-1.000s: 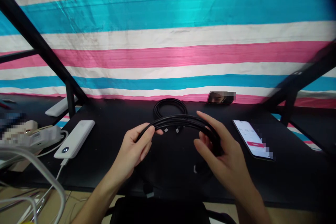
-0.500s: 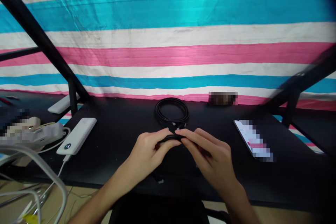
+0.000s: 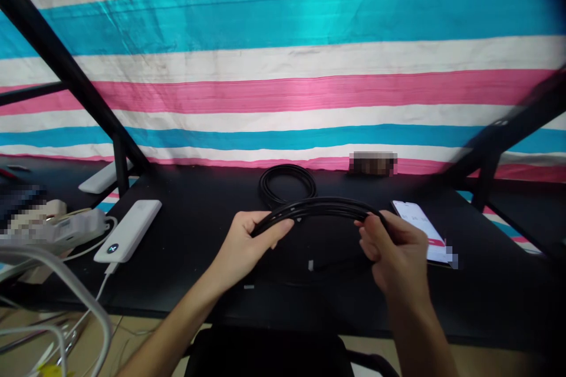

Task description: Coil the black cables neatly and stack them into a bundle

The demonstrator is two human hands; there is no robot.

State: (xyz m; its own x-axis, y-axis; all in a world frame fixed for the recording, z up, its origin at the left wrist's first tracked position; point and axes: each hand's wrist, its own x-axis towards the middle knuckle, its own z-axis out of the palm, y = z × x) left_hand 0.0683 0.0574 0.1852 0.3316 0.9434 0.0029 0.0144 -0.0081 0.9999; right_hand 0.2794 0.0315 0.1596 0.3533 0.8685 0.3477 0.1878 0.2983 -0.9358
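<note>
A bundle of black cable (image 3: pixel 325 205) arches between my two hands above the front of the black table. My left hand (image 3: pixel 254 235) is closed round the bundle's left end, thumb on the near side. At the other end my right hand (image 3: pixel 395 241) grips it with curled fingers. A light cable plug (image 3: pixel 311 265) shows below the arch, near the table top. Behind the held bundle lies a second black cable coil (image 3: pixel 260 182), partly covered by the arch. The lower part of the held cable is hard to make out against the dark table.
A phone (image 3: pixel 418 221) lies to the right of my right hand. On the left are a white power bank (image 3: pixel 130 230) with a cord, a power strip (image 3: pixel 86 227) and loose cables. Slanting black frame bars (image 3: pixel 79 94) flank the black table (image 3: pixel 190 200) before a striped sheet (image 3: pixel 283 94).
My hands have moved apart from where they met at the middle, the right one farther. The cable between them is now spread into a wide arch.
</note>
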